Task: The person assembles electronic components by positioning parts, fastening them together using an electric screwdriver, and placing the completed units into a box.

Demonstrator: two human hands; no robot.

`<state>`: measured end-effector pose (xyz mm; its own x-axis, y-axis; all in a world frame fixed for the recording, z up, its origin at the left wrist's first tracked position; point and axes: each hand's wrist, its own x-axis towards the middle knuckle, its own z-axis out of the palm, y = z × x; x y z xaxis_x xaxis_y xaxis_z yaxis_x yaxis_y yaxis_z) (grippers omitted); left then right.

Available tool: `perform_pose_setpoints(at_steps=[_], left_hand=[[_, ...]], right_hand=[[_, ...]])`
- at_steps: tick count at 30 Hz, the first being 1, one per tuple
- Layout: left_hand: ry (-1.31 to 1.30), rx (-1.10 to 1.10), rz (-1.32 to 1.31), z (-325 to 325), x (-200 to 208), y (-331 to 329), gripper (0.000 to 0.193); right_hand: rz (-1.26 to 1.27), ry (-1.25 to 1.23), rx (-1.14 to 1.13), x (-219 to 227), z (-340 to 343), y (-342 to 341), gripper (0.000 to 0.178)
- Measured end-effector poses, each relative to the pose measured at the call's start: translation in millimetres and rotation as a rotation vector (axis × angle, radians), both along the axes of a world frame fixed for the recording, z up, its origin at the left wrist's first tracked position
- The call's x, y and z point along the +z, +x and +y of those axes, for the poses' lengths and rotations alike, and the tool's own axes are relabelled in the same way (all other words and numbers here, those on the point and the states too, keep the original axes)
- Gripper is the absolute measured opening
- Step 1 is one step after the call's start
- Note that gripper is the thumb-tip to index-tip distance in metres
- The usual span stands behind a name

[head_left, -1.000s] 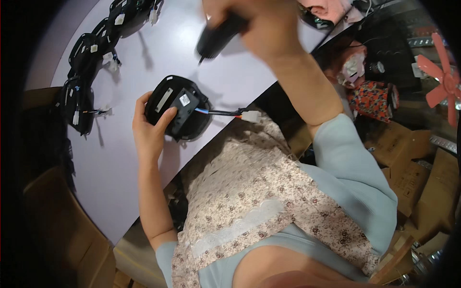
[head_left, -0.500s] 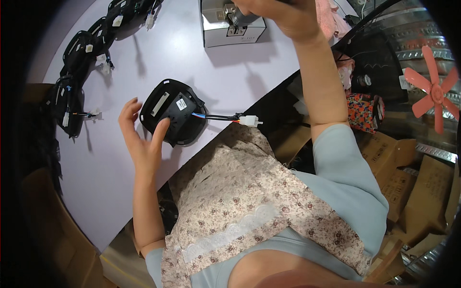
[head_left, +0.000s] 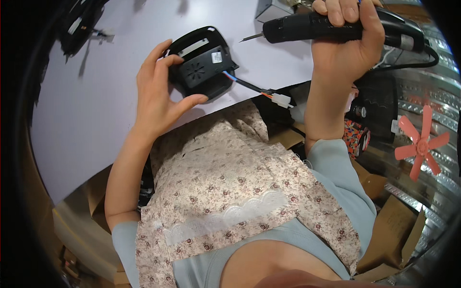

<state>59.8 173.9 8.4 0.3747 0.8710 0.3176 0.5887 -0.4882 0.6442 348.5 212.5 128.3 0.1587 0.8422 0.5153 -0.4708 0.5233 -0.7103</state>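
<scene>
My left hand (head_left: 158,91) grips the left side of a black plastic housing (head_left: 204,62), thumb at its lower edge and fingers over its upper left. The housing has a slotted round grille, a white label and a pale strip. From its right side runs a short cable with blue and red wires, ending in a white connector plug (head_left: 281,100) near the table edge. In my right hand (head_left: 348,48) is a black corded electric screwdriver (head_left: 314,28), held sideways. Its thin bit points left toward the housing, with a gap between them.
The white table (head_left: 96,129) ends in a slanting edge before my apron. Black wired units (head_left: 79,26) lie at the far left. A grey-white box (head_left: 273,10) stands at the back. On the right are a pink fan (head_left: 422,145) and cardboard boxes (head_left: 391,235).
My right hand has come down from the far edge, bringing the electric screwdriver into full view. My left hand has closed further around the housing, which is now turned slightly and sits higher in view.
</scene>
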Motion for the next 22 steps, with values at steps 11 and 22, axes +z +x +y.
perform_pose_setpoints(at_steps=[11, 22], left_hand=[[0.006, 0.069, 0.052, 1, -6, 5, 0.058], [-0.022, 0.088, 0.041, 3, -9, 5, 0.057]], right_hand=[[-0.235, -0.052, 0.270, -19, -7, -92, 0.024], [-0.306, -0.230, 0.262, -16, -5, -111, 0.035]])
